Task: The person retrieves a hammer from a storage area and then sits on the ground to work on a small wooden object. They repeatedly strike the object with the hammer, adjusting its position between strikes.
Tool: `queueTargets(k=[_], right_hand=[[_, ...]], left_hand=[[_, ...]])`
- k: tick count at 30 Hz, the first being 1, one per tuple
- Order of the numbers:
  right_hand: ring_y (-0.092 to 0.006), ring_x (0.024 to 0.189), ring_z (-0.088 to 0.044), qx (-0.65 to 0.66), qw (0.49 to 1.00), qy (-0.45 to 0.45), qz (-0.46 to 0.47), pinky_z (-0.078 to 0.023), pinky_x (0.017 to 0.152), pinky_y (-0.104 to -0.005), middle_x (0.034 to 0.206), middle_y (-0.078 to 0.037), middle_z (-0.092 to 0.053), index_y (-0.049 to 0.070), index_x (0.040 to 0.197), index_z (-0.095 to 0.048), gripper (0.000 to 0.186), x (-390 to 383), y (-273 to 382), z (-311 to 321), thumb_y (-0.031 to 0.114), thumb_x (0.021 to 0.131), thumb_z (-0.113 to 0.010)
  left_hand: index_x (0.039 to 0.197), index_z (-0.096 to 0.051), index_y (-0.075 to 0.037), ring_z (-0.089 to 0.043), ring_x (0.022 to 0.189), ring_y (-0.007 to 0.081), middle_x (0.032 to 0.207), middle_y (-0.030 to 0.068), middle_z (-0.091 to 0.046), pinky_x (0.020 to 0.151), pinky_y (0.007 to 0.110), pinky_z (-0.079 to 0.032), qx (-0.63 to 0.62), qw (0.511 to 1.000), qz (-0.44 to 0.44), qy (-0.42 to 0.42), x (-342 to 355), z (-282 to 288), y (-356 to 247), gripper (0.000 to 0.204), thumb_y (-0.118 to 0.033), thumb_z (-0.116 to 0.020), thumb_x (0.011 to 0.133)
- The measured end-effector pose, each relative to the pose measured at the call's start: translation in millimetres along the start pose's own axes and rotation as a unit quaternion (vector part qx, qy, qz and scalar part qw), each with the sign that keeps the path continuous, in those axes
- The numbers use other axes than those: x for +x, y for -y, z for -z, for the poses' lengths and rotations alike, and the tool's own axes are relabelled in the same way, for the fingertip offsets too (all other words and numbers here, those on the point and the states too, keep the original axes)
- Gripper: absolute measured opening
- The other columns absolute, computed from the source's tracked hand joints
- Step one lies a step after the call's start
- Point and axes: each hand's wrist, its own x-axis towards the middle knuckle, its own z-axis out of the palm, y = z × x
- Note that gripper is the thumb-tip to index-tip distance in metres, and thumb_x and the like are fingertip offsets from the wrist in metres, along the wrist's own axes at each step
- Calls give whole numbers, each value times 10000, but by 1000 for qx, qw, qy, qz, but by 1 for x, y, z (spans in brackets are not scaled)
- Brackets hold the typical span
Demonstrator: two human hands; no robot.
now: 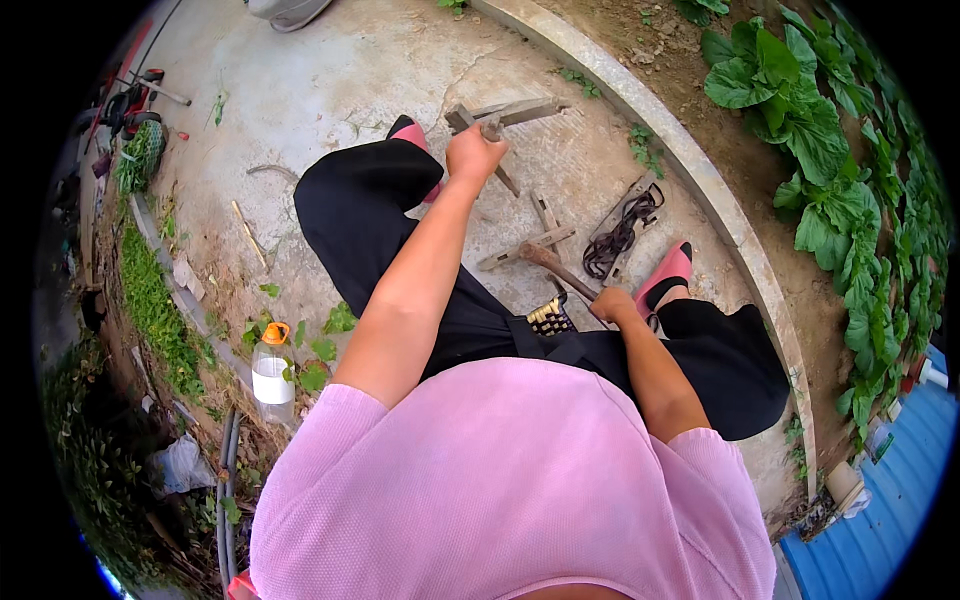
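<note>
My left hand [475, 157] is closed around an old wooden frame piece [460, 117], whose bars cross and stick out past my fingers. Gripped in my right hand [612, 304] is a wooden club-like stick [562, 270], thicker at its far end and pointing up and to the left. That thick end overlaps some crossed wooden slats [535, 246] on the concrete. Another weathered wooden bar [528, 111] lies just beyond my left hand. A tangle of dark straps [622, 234] rests beyond my right hand. Part of a woven, checkered seat [550, 317] shows between my legs.
Concrete ground [360, 80] extends ahead, bordered on the right by a curved curb [690, 150] and leafy vegetables [810, 140]. A plastic bottle with an orange cap [273, 375] stands at left. A thin stick [249, 234] lies nearby. Blue corrugated sheeting [885, 500] is at lower right.
</note>
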Motion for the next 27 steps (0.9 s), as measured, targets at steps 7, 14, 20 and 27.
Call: queueTargets(k=[7, 14, 20, 27], right_hand=[[-246, 457, -559, 145, 989, -19, -7, -455, 466, -355, 556, -153, -568, -35, 592, -583, 252, -14, -11, 23, 169, 641, -443], [-271, 534, -599, 118, 993, -9, -1, -480, 540, -358, 600, -157, -595, -28, 640, -615, 243, -33, 2, 40, 133, 659, -433], [-258, 498, -579, 20, 997, 4, 75, -461, 503, -364, 574, -152, -582, -22, 645, -605, 236, -19, 6, 6, 162, 656, -457], [-252, 462, -566, 178, 983, -16, -38, -441, 465, -358, 539, -140, -567, -30, 648, -596, 248, 5, 3, 20, 203, 643, -511]], left_hand=[[852, -576, -23, -593, 695, 193, 752, 91, -609, 611, 321, -478, -386, 919, 66, 49, 16, 41, -10, 326, -282, -637, 663], [899, -562, -60, -575, 755, 139, 842, 46, -612, 619, 294, -475, -516, 837, 43, 176, 13, 147, -45, 261, -283, -576, 763], [856, -578, -81, -563, 756, 118, 833, 25, -608, 636, 272, -448, -416, 900, -42, 123, 31, 175, -35, 231, -288, -578, 754], [680, -575, -54, -501, 471, 95, 607, 26, -567, 417, 211, -367, -395, 918, 30, 30, 35, 151, -20, 155, -205, -566, 715]])
